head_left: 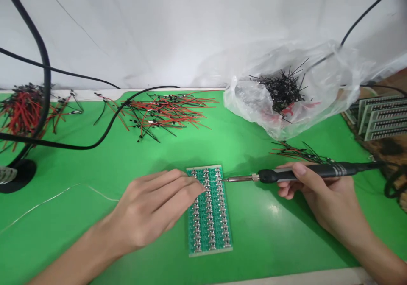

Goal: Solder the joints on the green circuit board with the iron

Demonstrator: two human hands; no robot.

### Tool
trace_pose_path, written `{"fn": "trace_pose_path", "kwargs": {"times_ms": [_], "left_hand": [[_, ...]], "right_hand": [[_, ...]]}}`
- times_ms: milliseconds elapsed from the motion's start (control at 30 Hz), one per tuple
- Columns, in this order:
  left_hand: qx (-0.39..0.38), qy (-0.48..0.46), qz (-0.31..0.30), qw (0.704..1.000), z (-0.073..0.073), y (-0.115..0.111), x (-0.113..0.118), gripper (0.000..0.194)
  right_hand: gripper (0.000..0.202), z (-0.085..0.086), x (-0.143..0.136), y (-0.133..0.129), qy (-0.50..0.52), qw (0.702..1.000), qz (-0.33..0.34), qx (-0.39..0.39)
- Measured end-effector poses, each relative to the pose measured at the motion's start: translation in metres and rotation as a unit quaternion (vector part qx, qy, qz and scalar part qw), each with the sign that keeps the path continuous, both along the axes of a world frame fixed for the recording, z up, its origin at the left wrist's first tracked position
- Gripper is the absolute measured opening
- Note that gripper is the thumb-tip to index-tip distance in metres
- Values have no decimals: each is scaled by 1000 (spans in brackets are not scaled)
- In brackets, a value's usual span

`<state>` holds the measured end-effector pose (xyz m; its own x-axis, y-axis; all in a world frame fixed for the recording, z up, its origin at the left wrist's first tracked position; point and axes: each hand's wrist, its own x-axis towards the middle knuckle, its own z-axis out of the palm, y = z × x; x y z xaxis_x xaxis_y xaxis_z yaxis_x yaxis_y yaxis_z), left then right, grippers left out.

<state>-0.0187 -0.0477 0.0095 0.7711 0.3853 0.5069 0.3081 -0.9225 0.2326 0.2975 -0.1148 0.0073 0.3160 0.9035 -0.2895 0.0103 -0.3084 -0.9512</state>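
A green circuit board [216,215] with three columns of small silvery parts lies on the green mat in front of me. My left hand [155,206] reaches over its upper left part, fingers closed together. Thin solder wire [68,188] runs from the left edge and disappears behind that hand; the tip between the fingers is hidden. In my right hand [318,189] is a black soldering iron [286,174], held like a pen. Its metal tip points left and ends at the board's upper right edge; whether it touches cannot be seen.
Red and black wires [168,109] lie along the back, with a denser pile [23,109] at far left. A clear plastic bag [248,102] holds black pieces. Several boards [386,117] stand at right. Black cables [79,146] cross the left side near a round black base [22,177].
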Motion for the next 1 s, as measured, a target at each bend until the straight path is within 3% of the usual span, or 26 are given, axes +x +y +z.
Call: {"fn": "trace_pose_path", "kwargs": {"times_ms": [433, 1000], "left_hand": [[3, 1, -4, 1000, 0, 2, 1, 14], [1, -5, -10, 1000, -4, 2, -2, 17]], "right_hand": [[20, -3, 2, 0, 90, 994, -26, 48], [21, -12, 10, -4, 29, 996, 46, 68]]}}
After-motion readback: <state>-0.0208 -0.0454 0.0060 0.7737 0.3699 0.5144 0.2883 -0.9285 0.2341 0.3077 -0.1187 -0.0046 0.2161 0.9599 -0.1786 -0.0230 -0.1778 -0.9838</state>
